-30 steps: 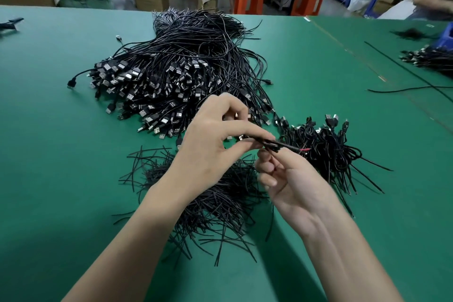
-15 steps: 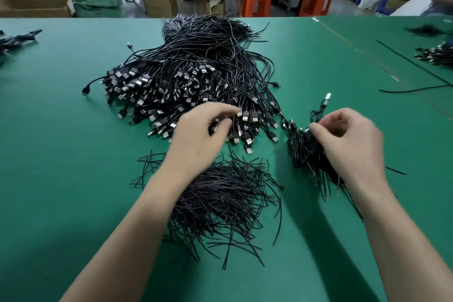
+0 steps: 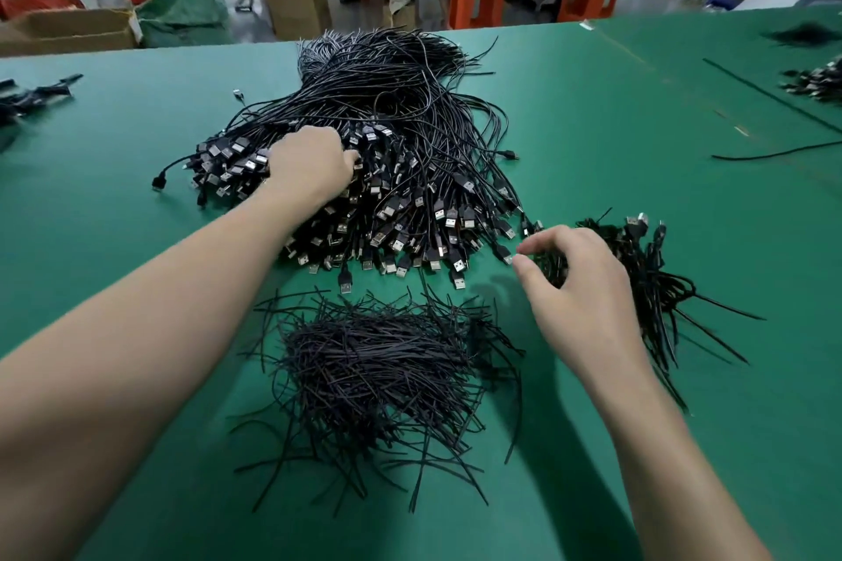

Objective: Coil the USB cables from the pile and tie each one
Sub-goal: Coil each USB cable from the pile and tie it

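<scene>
Head view, left fingers point(image 3: 348, 159) in cable pile point(image 3: 410, 123), right fingers point(image 3: 540, 241) beside

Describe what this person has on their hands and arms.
Nothing is worn. The left hand and right hand are bare: no gloves, rings or tape on the parts that show. The left forearm and right forearm are bare to the frame's edge, with no sleeve, watch or wristband.

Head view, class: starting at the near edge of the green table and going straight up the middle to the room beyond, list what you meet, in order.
Ties → USB cable pile → upright box
</scene>
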